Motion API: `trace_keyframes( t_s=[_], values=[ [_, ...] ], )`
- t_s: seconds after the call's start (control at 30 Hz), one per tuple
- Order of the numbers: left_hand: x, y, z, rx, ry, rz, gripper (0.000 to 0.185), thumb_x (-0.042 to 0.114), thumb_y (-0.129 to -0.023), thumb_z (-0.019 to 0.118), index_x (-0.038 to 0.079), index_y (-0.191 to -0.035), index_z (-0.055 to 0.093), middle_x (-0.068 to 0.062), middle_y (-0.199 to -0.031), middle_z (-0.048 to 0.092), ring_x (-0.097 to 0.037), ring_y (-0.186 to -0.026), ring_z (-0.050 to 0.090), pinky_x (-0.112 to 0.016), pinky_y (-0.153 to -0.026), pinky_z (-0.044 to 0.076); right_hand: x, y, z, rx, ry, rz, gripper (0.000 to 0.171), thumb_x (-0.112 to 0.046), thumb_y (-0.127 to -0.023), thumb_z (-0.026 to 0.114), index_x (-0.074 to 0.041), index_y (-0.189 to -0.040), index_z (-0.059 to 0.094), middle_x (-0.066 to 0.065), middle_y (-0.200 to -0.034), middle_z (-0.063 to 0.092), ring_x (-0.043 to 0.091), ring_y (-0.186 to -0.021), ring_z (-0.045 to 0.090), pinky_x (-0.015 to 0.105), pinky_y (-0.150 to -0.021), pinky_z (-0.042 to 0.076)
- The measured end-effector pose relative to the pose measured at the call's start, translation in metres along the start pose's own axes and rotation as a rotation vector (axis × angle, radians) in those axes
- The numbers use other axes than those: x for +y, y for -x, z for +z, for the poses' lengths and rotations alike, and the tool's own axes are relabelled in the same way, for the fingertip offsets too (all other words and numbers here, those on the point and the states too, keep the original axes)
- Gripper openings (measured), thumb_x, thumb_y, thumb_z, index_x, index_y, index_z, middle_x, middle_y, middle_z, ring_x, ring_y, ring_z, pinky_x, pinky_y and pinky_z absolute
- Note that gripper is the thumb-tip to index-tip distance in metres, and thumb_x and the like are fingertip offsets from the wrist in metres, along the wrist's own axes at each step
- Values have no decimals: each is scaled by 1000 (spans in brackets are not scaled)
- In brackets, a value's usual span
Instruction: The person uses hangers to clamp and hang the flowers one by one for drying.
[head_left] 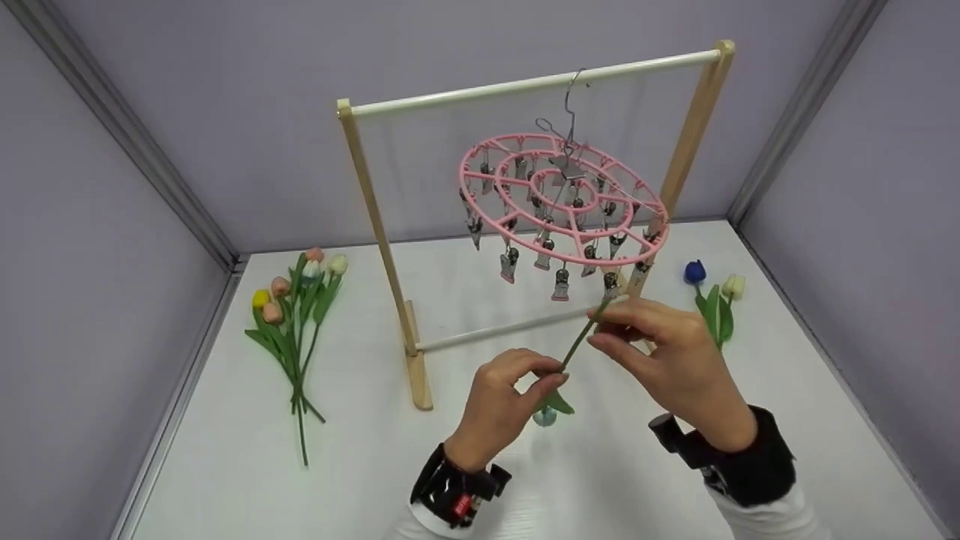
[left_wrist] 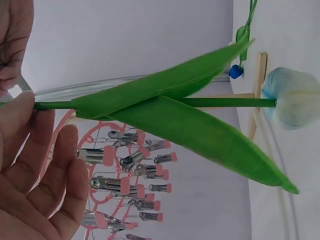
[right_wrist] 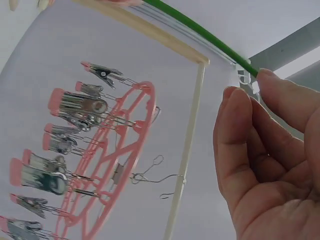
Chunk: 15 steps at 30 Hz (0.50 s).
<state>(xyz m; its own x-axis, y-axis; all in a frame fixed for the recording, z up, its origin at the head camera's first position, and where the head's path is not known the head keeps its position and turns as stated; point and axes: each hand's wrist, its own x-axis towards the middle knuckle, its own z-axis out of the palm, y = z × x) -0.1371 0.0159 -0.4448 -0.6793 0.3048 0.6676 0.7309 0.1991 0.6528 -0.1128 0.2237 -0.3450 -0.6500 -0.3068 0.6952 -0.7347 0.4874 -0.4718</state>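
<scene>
An artificial tulip with a pale blue and white bloom (left_wrist: pixel 292 97) hangs head down, its green stem (head_left: pixel 581 341) slanting up to the right. My left hand (head_left: pixel 514 394) pinches this stem just past the leaves (left_wrist: pixel 200 145). At the stem's upper end is my right hand (head_left: pixel 664 349), a fingertip against the stem, thumb and fingers apart in the right wrist view. Just above the right fingertips hangs a metal clip (head_left: pixel 611 283) of the round pink clip hanger (head_left: pixel 517 241). Many such pink-tipped clips (right_wrist: pixel 80 102) dangle from its rings.
The hanger hooks over the white rail (head_left: pixel 465 94) of a wooden stand (head_left: pixel 373 202). On the left of the white table (head_left: pixel 225 450) lies a bunch of several tulips (head_left: pixel 296 330). A blue tulip (head_left: pixel 695 271) and a white tulip (head_left: pixel 733 286) lie at the right. Walls enclose the table.
</scene>
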Motion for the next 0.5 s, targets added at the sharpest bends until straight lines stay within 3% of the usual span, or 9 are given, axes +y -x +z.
trace_keyframes(
  t_s=[0.2,0.5],
  values=[
    [1,1,-5,14,-19,-2,13,25,-89,76,15,-95,74,7,-86,68,-5,-81,63,-23,-69,50,5,11,13,21,-17,51,27,3,-77,82,-8,-101,77,-2,-90,71,11,-78,66,15,-71,51],
    [2,3,-9,20,-65,2,12,22,-86,80,15,-90,71,8,-82,67,-4,-75,61,-22,-68,49,-4,-2,28,-7,-58,13,16,-3,-80,82,-11,-93,76,-4,-84,71,10,-71,66,16,-66,52]
  ],
)
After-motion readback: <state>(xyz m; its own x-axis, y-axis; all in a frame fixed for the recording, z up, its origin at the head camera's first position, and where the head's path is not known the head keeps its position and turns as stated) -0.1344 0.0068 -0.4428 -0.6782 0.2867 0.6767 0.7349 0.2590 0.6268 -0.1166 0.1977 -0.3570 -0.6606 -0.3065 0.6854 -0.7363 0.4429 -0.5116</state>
